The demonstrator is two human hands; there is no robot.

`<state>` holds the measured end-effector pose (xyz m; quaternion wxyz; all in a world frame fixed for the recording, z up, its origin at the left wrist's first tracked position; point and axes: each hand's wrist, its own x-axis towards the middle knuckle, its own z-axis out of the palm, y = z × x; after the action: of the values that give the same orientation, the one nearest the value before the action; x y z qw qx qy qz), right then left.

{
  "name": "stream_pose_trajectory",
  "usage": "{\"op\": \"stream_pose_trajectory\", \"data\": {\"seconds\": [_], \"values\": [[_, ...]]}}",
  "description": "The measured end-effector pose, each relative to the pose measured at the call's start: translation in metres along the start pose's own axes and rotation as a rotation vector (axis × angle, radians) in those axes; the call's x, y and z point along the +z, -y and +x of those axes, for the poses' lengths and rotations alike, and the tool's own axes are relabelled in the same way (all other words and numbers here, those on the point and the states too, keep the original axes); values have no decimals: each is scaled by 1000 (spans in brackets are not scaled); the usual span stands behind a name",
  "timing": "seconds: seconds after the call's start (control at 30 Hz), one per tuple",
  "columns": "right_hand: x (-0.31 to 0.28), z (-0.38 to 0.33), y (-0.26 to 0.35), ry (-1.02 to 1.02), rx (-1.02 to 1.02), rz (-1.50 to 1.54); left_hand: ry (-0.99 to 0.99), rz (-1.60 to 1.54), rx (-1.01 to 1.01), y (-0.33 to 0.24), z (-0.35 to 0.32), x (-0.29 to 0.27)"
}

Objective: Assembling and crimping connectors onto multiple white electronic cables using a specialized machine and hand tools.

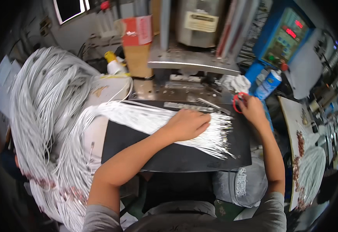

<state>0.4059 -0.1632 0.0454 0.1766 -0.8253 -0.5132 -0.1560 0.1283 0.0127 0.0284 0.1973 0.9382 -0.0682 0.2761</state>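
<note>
A fanned bundle of white cables (pixel 140 119) lies across the black work mat (pixel 161 160), its stripped-looking ends pointing right. My left hand (pixel 188 124) rests on the bundle from above, its fingers curled over the cables close to those ends. At the mat's far right corner, my right hand (pixel 253 110) is closed on a red loop handle (pixel 237 103) that looks like part of a pair of scissors. The blades cannot be made out. Along the mat's far edge, behind my left hand, lies a metal strip (pixel 176 106).
A press machine (pixel 194 66) stands straight ahead. To its right are a blue control box (pixel 267 34), a blue spray can (pixel 268 84) and crumpled white cloth (pixel 236 82). Large cable coils (pixel 49 100) hang at left. More cables (pixel 312 166) lie on the right-hand board; a clear bag (pixel 225 185) sits below the mat.
</note>
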Motion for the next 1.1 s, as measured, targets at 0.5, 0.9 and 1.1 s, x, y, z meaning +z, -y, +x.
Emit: {"op": "stream_pose_trajectory", "data": {"seconds": [0.5,0.9,1.1], "values": [[-128,100,-37,-552,104,-87,16,9,-18,-6,2,-2],[-121,118,-77,-458,48,-126,-1,-2,6,1,1,0],[-116,122,-84,-412,36,-119,11,4,-14,7,-3,4]]}}
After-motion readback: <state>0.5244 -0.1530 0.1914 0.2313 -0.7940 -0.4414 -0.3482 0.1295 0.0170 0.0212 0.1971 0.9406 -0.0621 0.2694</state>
